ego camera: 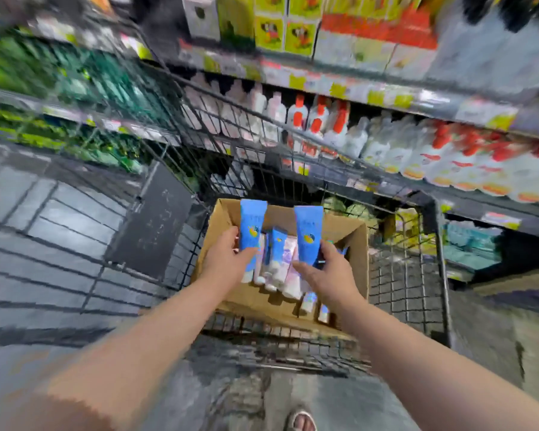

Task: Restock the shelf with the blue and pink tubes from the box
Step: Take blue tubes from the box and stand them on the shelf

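Note:
A brown cardboard box [353, 244] sits in a wire shopping cart [402, 275]. Several blue and pink tubes [280, 262] lie inside it. My left hand [227, 259] grips one blue tube [252, 225] held upright over the box. My right hand [330, 272] grips a second blue tube [308, 234], also upright above the box. Both tubes have a yellow fruit mark. The picture is blurred by motion.
Store shelves [355, 85] run across the top and right, packed with white bottles with red caps [318, 122] and yellow-green cartons [283, 29]. Green products [75, 79] fill shelves at the left. Tiled floor lies left of the cart. A sandalled foot [302, 421] shows below.

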The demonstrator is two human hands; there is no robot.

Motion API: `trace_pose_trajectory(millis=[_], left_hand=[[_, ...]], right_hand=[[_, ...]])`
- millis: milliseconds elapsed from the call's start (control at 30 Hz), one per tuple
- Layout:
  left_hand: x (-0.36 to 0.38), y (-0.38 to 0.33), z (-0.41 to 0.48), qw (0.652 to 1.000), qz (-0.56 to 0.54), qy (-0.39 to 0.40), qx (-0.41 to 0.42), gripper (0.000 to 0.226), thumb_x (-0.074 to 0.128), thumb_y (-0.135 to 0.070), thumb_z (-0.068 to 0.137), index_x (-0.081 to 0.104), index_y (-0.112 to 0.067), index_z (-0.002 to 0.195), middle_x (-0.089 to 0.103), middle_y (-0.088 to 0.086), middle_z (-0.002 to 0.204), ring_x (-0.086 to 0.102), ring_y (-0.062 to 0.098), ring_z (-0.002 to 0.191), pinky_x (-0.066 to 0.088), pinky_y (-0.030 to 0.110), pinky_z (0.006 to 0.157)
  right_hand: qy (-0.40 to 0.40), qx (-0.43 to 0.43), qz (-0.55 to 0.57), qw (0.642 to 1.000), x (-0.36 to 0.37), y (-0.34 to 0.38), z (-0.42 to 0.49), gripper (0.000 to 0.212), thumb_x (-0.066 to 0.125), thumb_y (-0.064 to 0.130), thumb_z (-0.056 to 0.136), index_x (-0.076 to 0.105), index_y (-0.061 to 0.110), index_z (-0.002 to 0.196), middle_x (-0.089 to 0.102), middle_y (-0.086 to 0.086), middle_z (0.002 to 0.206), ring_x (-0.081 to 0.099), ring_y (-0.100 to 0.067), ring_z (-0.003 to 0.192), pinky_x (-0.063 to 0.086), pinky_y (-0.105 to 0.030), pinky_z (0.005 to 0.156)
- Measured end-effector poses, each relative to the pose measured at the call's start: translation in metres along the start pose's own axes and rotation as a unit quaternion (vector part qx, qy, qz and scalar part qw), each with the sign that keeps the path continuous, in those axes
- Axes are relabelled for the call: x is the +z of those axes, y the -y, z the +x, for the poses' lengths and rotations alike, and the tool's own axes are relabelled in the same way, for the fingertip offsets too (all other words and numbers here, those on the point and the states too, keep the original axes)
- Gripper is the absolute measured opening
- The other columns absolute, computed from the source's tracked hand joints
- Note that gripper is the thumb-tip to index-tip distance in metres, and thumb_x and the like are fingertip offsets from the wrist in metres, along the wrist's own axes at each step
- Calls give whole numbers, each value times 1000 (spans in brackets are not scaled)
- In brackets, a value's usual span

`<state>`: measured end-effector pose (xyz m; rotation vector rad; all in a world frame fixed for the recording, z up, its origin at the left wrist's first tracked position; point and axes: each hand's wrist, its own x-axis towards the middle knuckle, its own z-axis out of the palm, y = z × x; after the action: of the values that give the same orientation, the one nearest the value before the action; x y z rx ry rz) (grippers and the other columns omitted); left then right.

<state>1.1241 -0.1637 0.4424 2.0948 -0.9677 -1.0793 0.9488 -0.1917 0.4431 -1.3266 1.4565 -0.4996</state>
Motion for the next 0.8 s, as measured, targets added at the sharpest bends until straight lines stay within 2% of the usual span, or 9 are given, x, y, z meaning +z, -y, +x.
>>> trace_pose_trajectory(millis=[100,200,300,367,467,567,633,700,800], left_hand=[[-26,-24,-38,998,-38,-43,20,30,66,-16,85,53,-15,112,63,5,105,58,25,90,49,37,77],[-57,-48,-76,993,-58,-97,44,22,67,-12,83,52,-20,97,61,4,94,60,25,88,49,45,84],[-92,-74,-113,987,-78,-128,63,30,65,-16,85,56,-14,114,63,3,102,62,26,97,50,46,88],[-118,-87,-135,983,-97,-135,78,31,63,-17,86,56,-13,116,65,5,107,62,24,98,51,45,89],[-159,-99,-164,976,-117,-148,108,27,62,-13,87,58,-12,114,66,9,110,63,25,101,50,44,91],[-205,-103,-186,966,-138,-185,115,27,62,-13,87,58,-16,113,65,4,107,63,24,100,50,42,91],[-240,-99,-198,961,-141,-205,124,19,63,-13,86,56,-20,103,64,4,102,62,25,98,50,43,90],[-279,-91,-207,955,-144,-219,139,17,66,-19,82,57,-25,96,66,6,101,63,28,96,50,50,90],[-345,-68,-220,948,-137,-248,146,25,66,-18,84,59,-16,108,67,10,103,64,30,96,51,50,88]], right_hand=[[6,-47,1,999,-14,42,-26,37,69,13,84,54,18,118,57,11,90,57,-14,88,50,-35,83],[20,-96,-11,995,-22,83,-48,33,69,16,84,53,18,112,60,2,95,58,-18,90,50,-39,83],[24,-138,-15,990,-23,124,-70,28,67,20,83,51,24,105,60,0,91,59,-23,83,51,-39,76],[38,-173,-10,984,-20,150,-85,30,68,25,83,53,23,109,62,-1,93,57,-25,79,50,-40,72],[53,-218,-18,974,-9,191,-109,40,69,21,84,53,14,120,62,-4,105,59,-24,93,49,-39,80],[62,-267,-17,962,12,230,-133,36,70,19,83,56,14,116,62,-1,102,57,-17,87,45,-20,65],[67,-298,-12,952,32,254,-149,28,69,19,83,57,18,108,61,3,93,56,-11,79,41,-12,57],[74,-323,-24,943,57,279,-165,24,69,23,83,54,25,101,59,8,90,56,-7,79,42,-16,60],[84,-330,-23,940,110,318,-188,25,70,27,83,53,28,100,59,9,91,58,-7,80,47,-26,64]])
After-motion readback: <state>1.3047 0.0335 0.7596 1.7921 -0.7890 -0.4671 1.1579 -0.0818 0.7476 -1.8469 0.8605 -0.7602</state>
